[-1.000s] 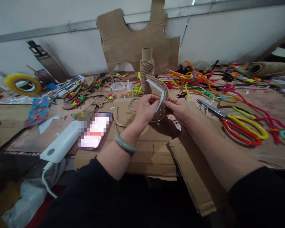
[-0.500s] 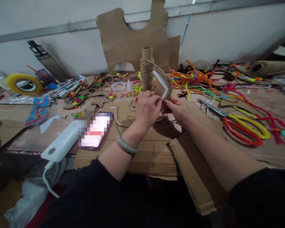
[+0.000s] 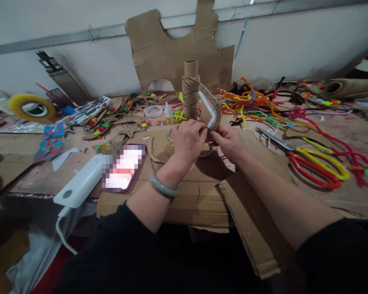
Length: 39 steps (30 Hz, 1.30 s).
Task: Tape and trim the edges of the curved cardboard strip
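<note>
My left hand [image 3: 188,138] and right hand [image 3: 231,143] meet at the lower end of a bent, twine-covered cardboard piece [image 3: 217,111], each pinching it between thumb and fingers. It stands up from my fingertips toward twelve o'clock, a white angled strip [image 3: 214,116] on the face toward me. I judge this to be close work along the twine edge, pressing or arranging strands; the next move calls for a steady hold with one hand and small finger adjustments with the other. The jute twine spool [image 3: 191,98] stands at eleven o'clock, a small glue bottle [image 3: 168,113] at ten, the scissors [image 3: 319,165] between three and four. My fingers hide the piece's lower end, and I cannot tell whether its twine runs to the spool. A ring [image 3: 206,153] beneath is partly covered; the phone screen [image 3: 122,169] at eight is pixelated.
</note>
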Available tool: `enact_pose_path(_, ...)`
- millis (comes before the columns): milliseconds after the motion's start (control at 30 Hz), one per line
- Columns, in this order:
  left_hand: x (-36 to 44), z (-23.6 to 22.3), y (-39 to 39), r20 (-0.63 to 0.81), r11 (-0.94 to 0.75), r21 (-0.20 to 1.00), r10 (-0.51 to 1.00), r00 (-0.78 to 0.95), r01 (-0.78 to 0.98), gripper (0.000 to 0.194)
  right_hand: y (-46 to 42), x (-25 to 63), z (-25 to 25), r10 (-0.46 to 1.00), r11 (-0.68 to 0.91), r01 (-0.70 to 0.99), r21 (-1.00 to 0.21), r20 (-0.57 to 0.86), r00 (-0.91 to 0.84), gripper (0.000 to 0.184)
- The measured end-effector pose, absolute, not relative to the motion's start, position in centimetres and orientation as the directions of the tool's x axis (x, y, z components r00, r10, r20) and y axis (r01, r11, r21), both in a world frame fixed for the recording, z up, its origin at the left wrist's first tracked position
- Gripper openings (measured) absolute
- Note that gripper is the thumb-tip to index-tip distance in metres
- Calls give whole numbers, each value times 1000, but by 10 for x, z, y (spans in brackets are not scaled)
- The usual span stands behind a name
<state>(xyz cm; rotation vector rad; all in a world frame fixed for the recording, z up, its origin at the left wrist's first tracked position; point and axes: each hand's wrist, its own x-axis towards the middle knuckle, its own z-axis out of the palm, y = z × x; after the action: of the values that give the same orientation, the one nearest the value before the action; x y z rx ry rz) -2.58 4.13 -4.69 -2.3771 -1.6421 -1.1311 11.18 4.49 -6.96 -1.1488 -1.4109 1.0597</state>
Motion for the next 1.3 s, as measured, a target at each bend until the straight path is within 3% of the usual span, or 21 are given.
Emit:
enact_pose_path(333, -27, -51, 47, 604, -510, 455, 779, 167, 730, 13, 42, 113, -69, 976, 214, 193, -958, 202, -79, 20)
enact_pose_path(933, -27, -49, 48, 557, -480, 474, 813, 171, 738, 14, 40, 113, -67, 920, 379, 430, -820, 385, -75, 22)
enact_pose_path(1300, -26, -51, 51, 547, -458, 508, 826, 137, 729, 14, 43, 114, -72, 940, 339, 352, -872, 332, -83, 24)
